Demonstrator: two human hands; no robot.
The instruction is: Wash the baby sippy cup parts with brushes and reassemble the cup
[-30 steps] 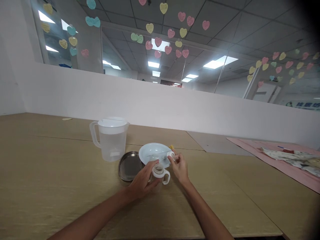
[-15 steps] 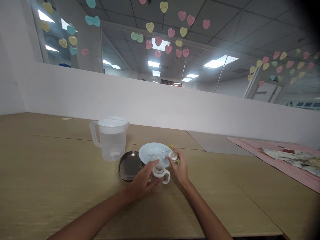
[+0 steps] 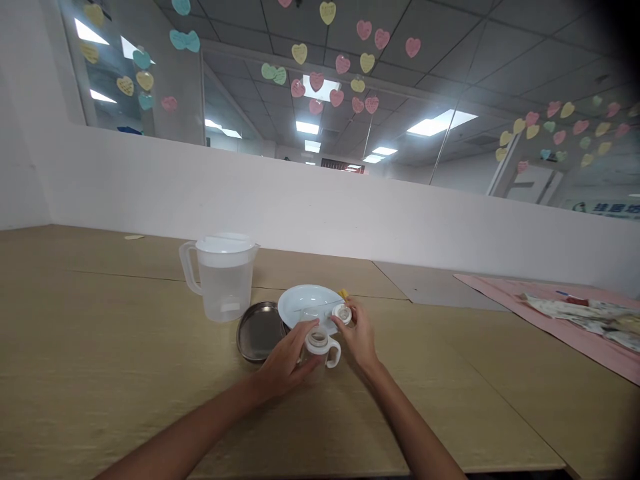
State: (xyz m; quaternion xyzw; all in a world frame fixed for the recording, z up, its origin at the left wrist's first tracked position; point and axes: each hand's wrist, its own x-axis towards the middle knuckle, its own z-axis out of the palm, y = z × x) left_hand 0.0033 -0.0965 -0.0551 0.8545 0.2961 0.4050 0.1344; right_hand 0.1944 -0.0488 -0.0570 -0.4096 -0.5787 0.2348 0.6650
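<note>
Firstly, before me: one tan table [image 3: 125,373]; upon it, one translucent lidded pitcher [image 3: 226,287]; one pale bowl [image 3: 306,297]; one metal dish [image 3: 259,333], left of the bowl; one handled bottle [image 3: 318,349], mouth uncovered, before the bowl, clasped by the left hand [image 3: 287,357]; one white cap [image 3: 343,313], near the bowl's right edge, pinched in the right hand [image 3: 361,335].

The pitcher [image 3: 226,287] looks translucent plastic, the tray [image 3: 259,333] glossy metal, the bowl [image 3: 300,298] smooth and shiny, the cap [image 3: 343,314] plastic, the counter [image 3: 125,360] matt.
</note>
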